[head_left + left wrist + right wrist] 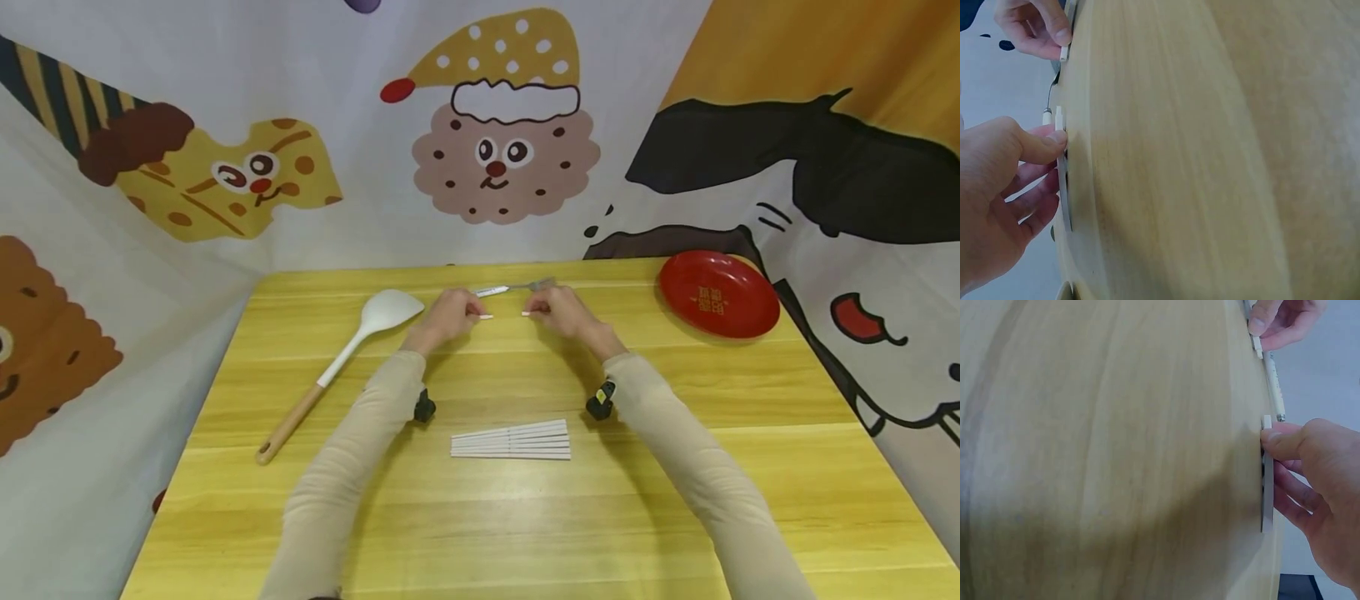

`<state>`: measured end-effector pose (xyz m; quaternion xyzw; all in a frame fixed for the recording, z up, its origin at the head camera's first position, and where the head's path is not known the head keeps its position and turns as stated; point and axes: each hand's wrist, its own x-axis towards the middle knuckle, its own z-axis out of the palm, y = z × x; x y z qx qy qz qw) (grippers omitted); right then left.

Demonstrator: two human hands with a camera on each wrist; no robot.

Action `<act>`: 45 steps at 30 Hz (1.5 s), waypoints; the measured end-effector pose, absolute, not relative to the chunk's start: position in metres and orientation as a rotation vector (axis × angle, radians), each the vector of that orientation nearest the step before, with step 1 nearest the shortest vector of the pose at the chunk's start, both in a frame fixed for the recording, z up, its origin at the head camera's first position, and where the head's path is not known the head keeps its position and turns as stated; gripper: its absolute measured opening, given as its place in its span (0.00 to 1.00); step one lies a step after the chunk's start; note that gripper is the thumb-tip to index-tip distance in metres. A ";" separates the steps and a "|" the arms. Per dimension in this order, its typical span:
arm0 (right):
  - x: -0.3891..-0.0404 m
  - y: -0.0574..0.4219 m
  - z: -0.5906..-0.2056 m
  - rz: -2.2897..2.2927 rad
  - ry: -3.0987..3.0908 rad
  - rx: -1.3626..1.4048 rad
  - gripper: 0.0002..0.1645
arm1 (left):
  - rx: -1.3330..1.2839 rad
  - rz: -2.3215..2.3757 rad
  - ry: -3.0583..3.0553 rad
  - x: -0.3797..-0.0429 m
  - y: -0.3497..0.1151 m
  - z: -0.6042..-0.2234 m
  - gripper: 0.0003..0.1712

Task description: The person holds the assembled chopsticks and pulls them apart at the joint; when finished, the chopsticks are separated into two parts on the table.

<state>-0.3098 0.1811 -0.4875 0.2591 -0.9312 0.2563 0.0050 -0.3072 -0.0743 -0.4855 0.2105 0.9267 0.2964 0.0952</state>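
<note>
Near the table's far edge, my left hand (448,318) pinches a thin white stick (1063,190) between thumb and fingers. A narrower peg (1059,110) shows at that stick's end. My right hand (567,314) pinches a second white stick (1267,503), whose end is squared. In the head view the two stick ends point at each other across a small gap. Closer to the front lies a fan of several white sticks (510,442), each with a joint line near its middle.
A white spatula (360,337) with a wooden handle lies left. A white pen (492,292) and a fork (534,285) lie behind the hands. A red plate (720,294) is at the far right. Patterned cloth (360,233) hangs behind the wooden table (525,533).
</note>
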 end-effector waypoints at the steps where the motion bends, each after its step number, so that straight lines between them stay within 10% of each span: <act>1: -0.309 0.181 -0.488 0.810 -2.917 0.808 0.03 | 0.626 0.878 2.748 -0.307 -0.075 -0.486 0.09; 45: -0.171 0.156 -0.433 0.851 -2.913 1.283 0.13 | 1.047 0.769 2.620 -0.153 -0.078 -0.443 0.11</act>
